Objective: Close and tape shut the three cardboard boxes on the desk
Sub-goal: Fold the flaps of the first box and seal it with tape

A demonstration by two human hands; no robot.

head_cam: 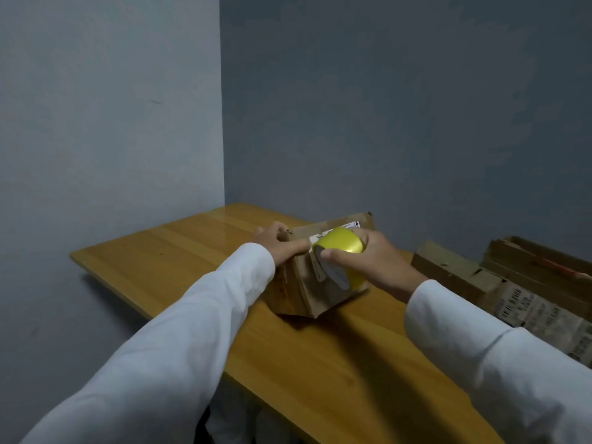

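A small brown cardboard box with its flaps closed sits in the middle of the wooden desk. My left hand grips the box's upper left edge, its thumb pressed along the top. My right hand holds a yellow roll of tape against the top of the box. Two more cardboard boxes lie at the right: a flat one with barcode labels and one by the wall.
The desk stands in a corner of grey walls. Its left edge and front edge drop off to the floor. Bare desk surface lies left of the box and in front of it.
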